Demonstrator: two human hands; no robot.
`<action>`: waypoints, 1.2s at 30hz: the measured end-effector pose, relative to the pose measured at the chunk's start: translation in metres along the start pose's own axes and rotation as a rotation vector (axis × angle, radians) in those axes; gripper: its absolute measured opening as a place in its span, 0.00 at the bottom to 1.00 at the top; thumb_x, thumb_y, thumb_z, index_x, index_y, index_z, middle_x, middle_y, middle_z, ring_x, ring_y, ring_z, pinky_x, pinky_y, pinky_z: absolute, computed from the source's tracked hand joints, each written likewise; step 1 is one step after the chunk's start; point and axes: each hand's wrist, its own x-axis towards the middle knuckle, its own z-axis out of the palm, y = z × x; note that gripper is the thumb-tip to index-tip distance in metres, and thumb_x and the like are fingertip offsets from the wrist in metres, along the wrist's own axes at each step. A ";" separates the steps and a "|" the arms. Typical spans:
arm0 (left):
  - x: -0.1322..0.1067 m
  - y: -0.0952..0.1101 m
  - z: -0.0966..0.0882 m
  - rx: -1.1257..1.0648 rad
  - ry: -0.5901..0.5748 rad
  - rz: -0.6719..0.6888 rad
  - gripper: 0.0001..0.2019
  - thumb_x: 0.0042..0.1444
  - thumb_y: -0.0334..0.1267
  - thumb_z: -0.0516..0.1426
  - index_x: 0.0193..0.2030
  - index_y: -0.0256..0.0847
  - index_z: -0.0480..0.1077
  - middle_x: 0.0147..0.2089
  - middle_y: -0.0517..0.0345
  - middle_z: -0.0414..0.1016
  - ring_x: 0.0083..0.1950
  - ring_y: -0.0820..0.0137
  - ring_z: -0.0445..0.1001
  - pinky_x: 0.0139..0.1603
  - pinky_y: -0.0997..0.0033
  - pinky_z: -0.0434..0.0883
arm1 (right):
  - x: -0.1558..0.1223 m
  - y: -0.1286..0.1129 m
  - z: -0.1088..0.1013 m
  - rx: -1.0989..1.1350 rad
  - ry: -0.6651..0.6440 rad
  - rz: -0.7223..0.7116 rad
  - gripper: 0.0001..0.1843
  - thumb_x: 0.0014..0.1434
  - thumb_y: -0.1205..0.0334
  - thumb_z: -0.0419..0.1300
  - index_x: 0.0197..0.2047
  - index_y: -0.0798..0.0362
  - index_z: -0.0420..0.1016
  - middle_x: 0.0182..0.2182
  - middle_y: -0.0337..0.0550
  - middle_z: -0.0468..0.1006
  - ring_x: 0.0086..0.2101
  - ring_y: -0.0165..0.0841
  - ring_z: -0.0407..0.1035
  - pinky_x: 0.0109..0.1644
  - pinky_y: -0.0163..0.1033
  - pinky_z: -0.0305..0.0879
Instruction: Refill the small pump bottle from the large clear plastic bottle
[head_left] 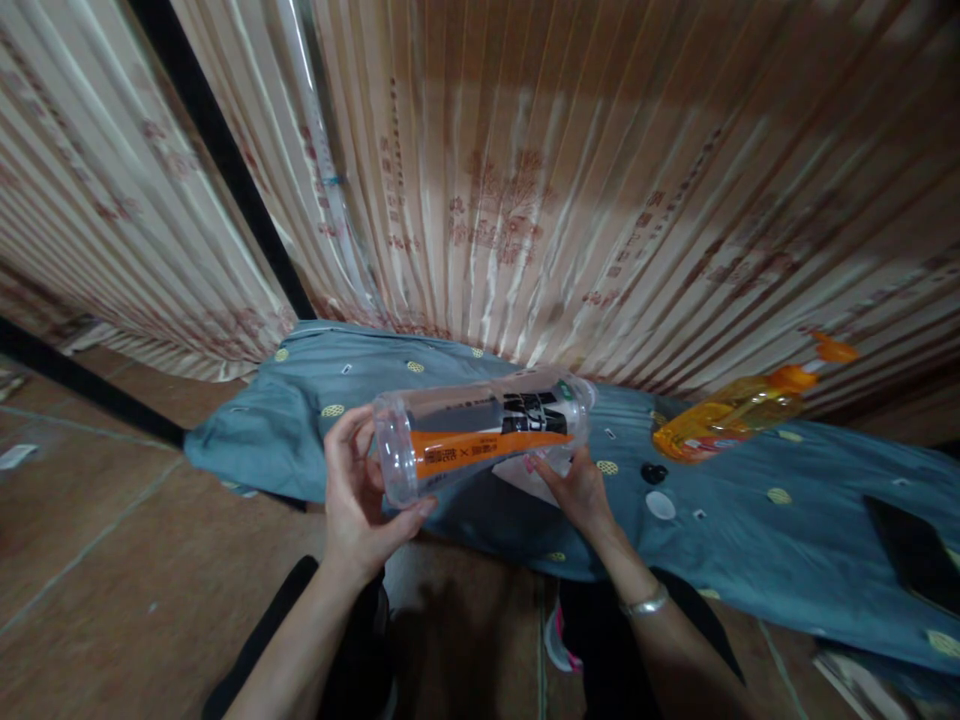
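A clear plastic bottle with an orange and black label lies sideways between my two hands, above a blue-green cloth. My left hand is wrapped round the bottle's base end, thumb underneath. Near the neck end, my right hand grips the bottle from below; some of its fingers are hidden behind it. Under the bottle, beside my right hand, a whitish piece shows in part, and I cannot tell what it is.
On the blue-green cloth, to the right, stands a yellow pump bottle with an orange top. Nearer are a small black object and a white disc. A dark phone lies far right. A patterned curtain hangs behind.
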 end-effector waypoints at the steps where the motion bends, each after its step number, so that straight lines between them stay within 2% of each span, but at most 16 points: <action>1: 0.000 0.000 0.000 0.000 -0.002 0.002 0.46 0.40 0.54 0.81 0.65 0.48 0.71 0.57 0.50 0.76 0.55 0.56 0.83 0.48 0.62 0.84 | 0.000 0.000 0.000 -0.006 -0.003 0.005 0.26 0.55 0.42 0.70 0.50 0.48 0.71 0.43 0.57 0.88 0.47 0.61 0.85 0.52 0.65 0.81; 5: -0.001 0.000 -0.001 0.027 0.010 -0.024 0.47 0.38 0.54 0.81 0.65 0.48 0.71 0.57 0.50 0.76 0.58 0.53 0.82 0.48 0.62 0.84 | 0.001 -0.001 -0.001 -0.003 -0.013 -0.003 0.28 0.55 0.42 0.69 0.51 0.49 0.71 0.44 0.58 0.88 0.47 0.60 0.85 0.53 0.64 0.81; 9: -0.001 0.000 0.000 0.046 0.019 -0.054 0.49 0.36 0.56 0.81 0.64 0.47 0.70 0.57 0.49 0.76 0.56 0.53 0.82 0.47 0.61 0.84 | 0.001 -0.003 -0.002 -0.015 -0.006 0.005 0.29 0.54 0.41 0.71 0.51 0.49 0.71 0.45 0.59 0.88 0.47 0.61 0.85 0.52 0.62 0.81; 13: 0.000 0.000 0.000 0.041 0.022 -0.059 0.50 0.35 0.57 0.81 0.64 0.47 0.70 0.56 0.49 0.76 0.55 0.53 0.82 0.45 0.62 0.83 | 0.001 -0.005 -0.003 -0.020 -0.023 0.018 0.26 0.55 0.45 0.71 0.51 0.48 0.71 0.44 0.56 0.88 0.46 0.59 0.85 0.52 0.61 0.81; 23: 0.001 0.002 0.000 0.034 0.013 -0.050 0.49 0.35 0.56 0.82 0.63 0.47 0.70 0.56 0.50 0.75 0.55 0.54 0.82 0.46 0.61 0.84 | 0.000 -0.005 -0.002 -0.012 -0.003 -0.004 0.26 0.55 0.45 0.70 0.51 0.48 0.71 0.43 0.55 0.88 0.46 0.57 0.85 0.51 0.60 0.81; 31: 0.002 0.001 0.000 0.019 -0.010 -0.013 0.47 0.40 0.56 0.81 0.65 0.48 0.70 0.56 0.50 0.76 0.55 0.55 0.82 0.45 0.63 0.83 | 0.001 -0.006 -0.002 -0.001 0.009 0.005 0.25 0.54 0.46 0.71 0.49 0.48 0.71 0.40 0.54 0.86 0.45 0.59 0.84 0.50 0.62 0.81; 36: 0.000 -0.001 -0.002 0.062 0.009 -0.056 0.51 0.34 0.59 0.81 0.64 0.48 0.69 0.57 0.50 0.75 0.56 0.53 0.82 0.47 0.60 0.84 | 0.001 -0.002 -0.002 -0.020 0.001 -0.007 0.27 0.55 0.44 0.70 0.52 0.50 0.72 0.41 0.56 0.87 0.46 0.60 0.84 0.50 0.63 0.81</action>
